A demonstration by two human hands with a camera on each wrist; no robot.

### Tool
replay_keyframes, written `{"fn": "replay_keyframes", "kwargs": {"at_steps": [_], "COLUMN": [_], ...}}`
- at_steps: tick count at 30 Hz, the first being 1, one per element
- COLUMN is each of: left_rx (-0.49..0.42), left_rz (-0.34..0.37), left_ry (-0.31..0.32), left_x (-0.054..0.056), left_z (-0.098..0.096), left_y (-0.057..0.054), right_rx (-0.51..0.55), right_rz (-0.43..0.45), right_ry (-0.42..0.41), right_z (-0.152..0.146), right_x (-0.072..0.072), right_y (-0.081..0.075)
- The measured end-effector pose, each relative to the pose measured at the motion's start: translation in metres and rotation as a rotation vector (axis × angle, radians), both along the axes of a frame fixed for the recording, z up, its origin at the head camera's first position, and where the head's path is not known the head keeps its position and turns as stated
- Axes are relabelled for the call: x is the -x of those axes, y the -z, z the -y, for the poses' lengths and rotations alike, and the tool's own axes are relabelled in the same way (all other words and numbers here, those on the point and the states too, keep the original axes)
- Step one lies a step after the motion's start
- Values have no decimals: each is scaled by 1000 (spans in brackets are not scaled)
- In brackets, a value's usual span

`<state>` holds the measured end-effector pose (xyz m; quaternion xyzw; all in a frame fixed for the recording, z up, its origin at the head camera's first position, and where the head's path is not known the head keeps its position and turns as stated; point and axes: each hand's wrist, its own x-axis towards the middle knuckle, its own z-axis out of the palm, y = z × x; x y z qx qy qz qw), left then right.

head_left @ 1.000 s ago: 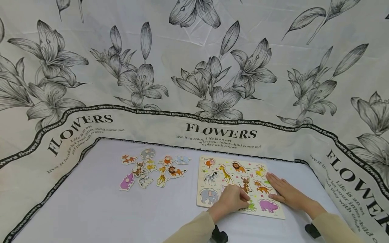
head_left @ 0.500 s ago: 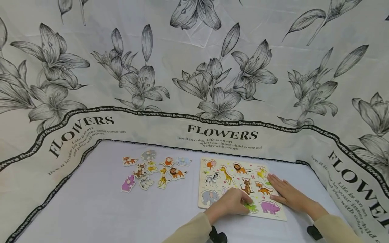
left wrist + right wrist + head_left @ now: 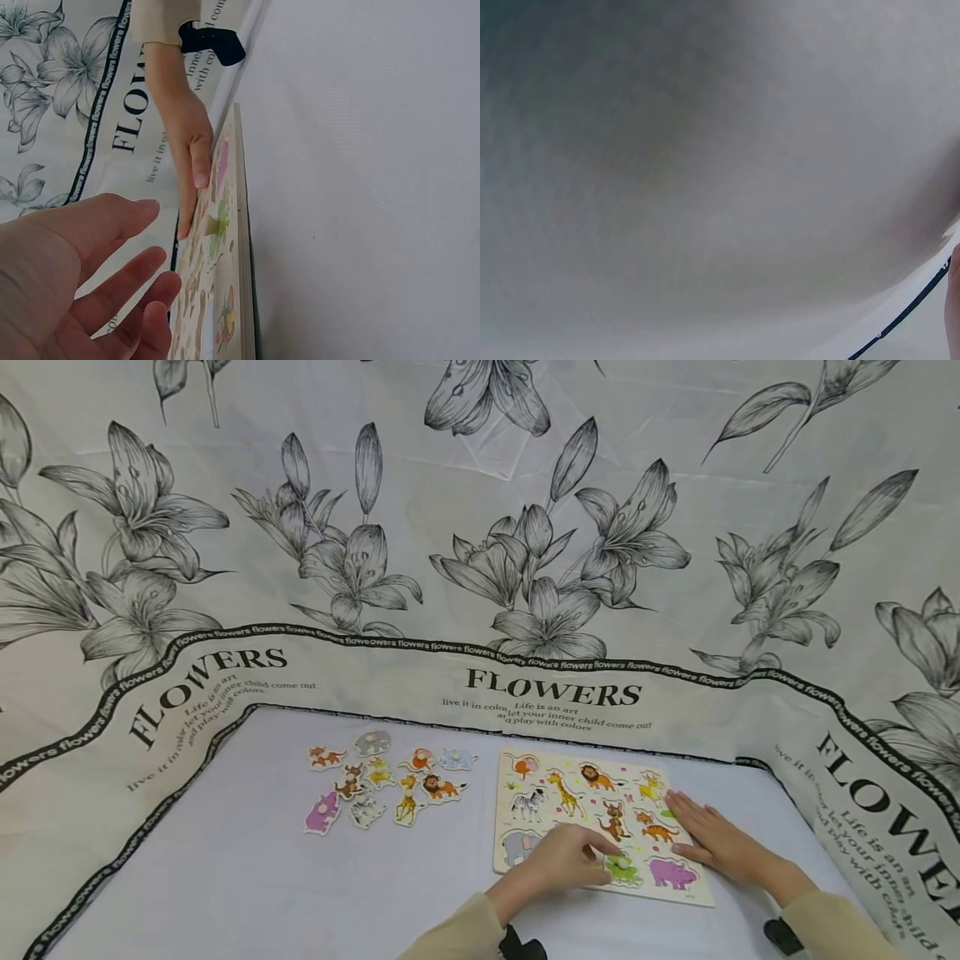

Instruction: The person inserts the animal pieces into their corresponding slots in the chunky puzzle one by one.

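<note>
A wooden animal puzzle board (image 3: 555, 839) lies on the white table. In its front row sits a green animal puzzle piece (image 3: 622, 870), whose round knob (image 3: 214, 225) stands up in the left wrist view. My left hand (image 3: 564, 857) hovers just left of that piece; the left wrist view shows its thumb and fingers parted, with nothing between them. My right hand (image 3: 723, 843) rests with straight fingers on the board's right edge, beside the purple hippo picture (image 3: 672, 873). The right wrist view is mostly a blurred pale surface.
Several loose knobbed animal pieces lie left of the board, among them a purple hippo piece (image 3: 322, 812), a lion piece (image 3: 442, 787) and a grey elephant piece (image 3: 372, 743). A flower-printed cloth (image 3: 390, 681) rises behind the table and along both sides.
My left hand has let go of the green animal piece and drawn slightly left, its fingers parting. The piece stays on the board. My right hand keeps its place on the board's edge.
</note>
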<state>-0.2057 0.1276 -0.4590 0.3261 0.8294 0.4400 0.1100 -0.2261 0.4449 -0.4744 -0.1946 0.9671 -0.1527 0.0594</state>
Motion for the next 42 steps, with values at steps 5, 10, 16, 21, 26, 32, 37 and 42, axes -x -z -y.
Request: {"fn": "replay_keyframes", "kwargs": {"at_steps": [5, 10, 16, 21, 26, 32, 37, 42], "left_rx": [-22, -21, -29, -67, -62, -47, -49, -60], "left_rz": [14, 19, 0, 27, 31, 17, 2, -1], "left_ry": [-5, -22, -58, -76, -98, -144, -161, -185], "left_x": [2, 8, 16, 18, 21, 30, 36, 41], "left_z": [10, 22, 37, 49, 60, 74, 84, 94], "left_y": [2, -3, -8, -11, -16, -17, -17, -18], "right_rx": [-8, -14, -13, -11, -23, -40, -36, -31], "right_rz": [0, -14, -23, -10, -17, -52, -55, -55], "right_ry": [-7, -18, -28, -25, -28, -52, -59, -58], "right_z": [0, 1, 2, 1, -2, -3, -3, -2], "right_x": [1, 2, 3, 4, 6, 6, 5, 5], "right_y": [0, -1, -3, -2, -1, -1, -2, -2]}}
